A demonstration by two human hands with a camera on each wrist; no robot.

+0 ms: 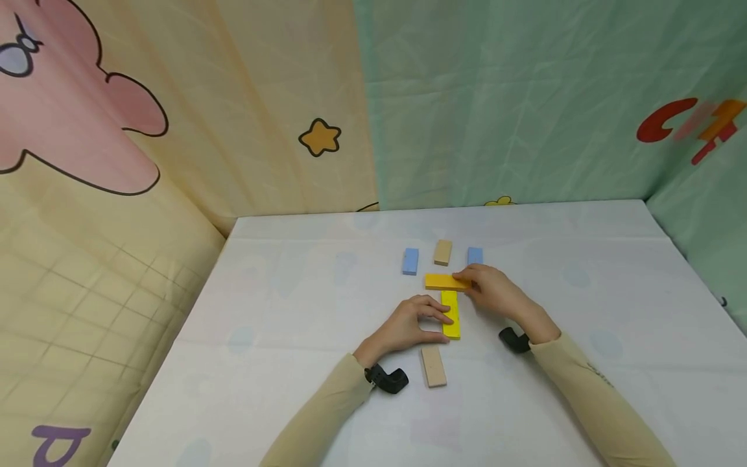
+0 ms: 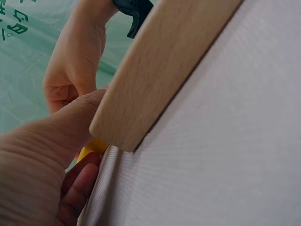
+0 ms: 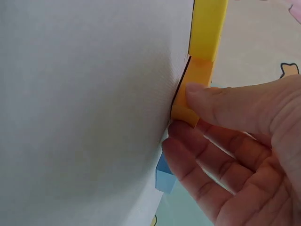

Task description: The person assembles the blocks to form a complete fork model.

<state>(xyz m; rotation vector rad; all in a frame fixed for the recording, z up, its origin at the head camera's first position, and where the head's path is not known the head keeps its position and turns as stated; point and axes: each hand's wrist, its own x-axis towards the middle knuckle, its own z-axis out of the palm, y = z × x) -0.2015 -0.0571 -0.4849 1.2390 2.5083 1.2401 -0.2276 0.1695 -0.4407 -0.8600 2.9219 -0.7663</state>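
A bright yellow block (image 1: 450, 298) lies lengthwise on the white table. My left hand (image 1: 405, 326) holds it from the left side, fingertips on its upper face and thumb at its near end. Across its far end lies an orange-yellow block (image 1: 439, 281), forming a T with it. My right hand (image 1: 496, 292) pinches the right end of this orange-yellow block; in the right wrist view the thumb lies on the block (image 3: 200, 73) with fingertips at its end. Close below the left hand sits a plain wooden block (image 1: 434, 367), large in the left wrist view.
Beyond the crossing block stand a blue block (image 1: 411, 261) on the left, a small wooden block (image 1: 443, 252) in the middle and another blue block (image 1: 475, 255) beside the right hand. A printed curtain (image 1: 513, 130) hangs behind the table (image 1: 280, 292).
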